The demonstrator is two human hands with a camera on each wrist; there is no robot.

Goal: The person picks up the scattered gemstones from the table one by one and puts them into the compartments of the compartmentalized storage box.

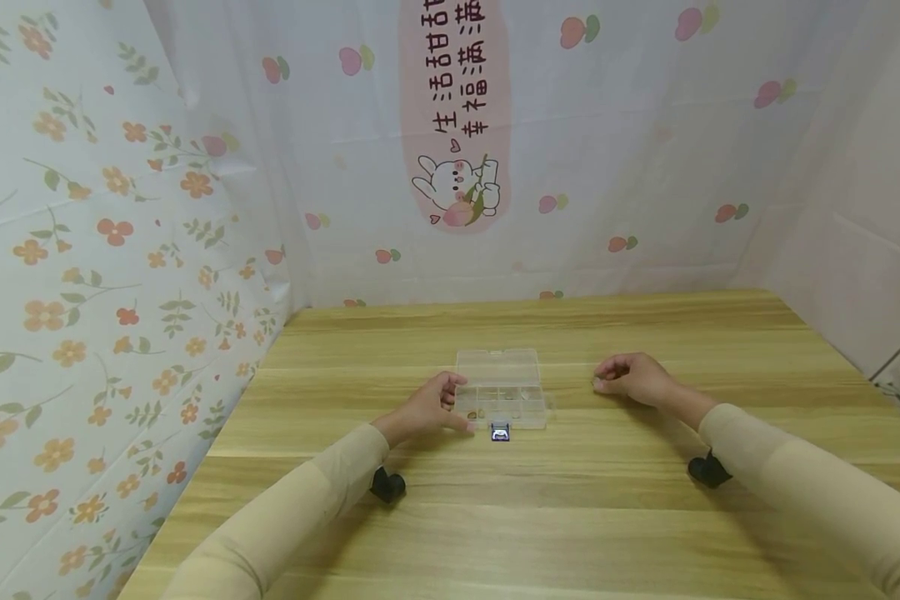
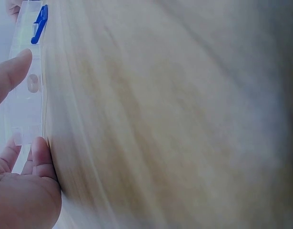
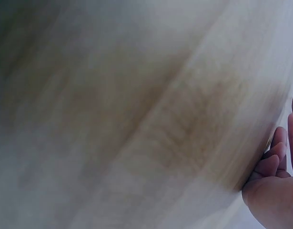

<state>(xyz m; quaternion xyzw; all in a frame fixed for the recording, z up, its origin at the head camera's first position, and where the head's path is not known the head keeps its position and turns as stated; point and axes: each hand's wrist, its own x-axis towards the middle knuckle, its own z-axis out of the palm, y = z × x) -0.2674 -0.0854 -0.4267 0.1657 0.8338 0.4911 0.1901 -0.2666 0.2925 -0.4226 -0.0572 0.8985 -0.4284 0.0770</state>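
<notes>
A clear plastic compartment box (image 1: 510,406) lies on the wooden table with its lid (image 1: 497,367) folded back. Several small brown pieces (image 1: 476,414) lie in its front left compartments. At the box's front edge is a blue-edged tag or clip (image 1: 500,432), which shows as a blue strip (image 2: 40,25) in the left wrist view. My left hand (image 1: 432,404) holds the box's left end, thumb at the front and fingers at the side and back. To the right, my right hand (image 1: 634,380) pinches a tiny item (image 1: 596,381) low over the table; its kind is too small to tell.
The wooden table (image 1: 540,517) runs back to a patterned curtain (image 1: 570,167), with flowered cloth (image 1: 120,250) along the left. Black wrist mounts hang under both sleeves.
</notes>
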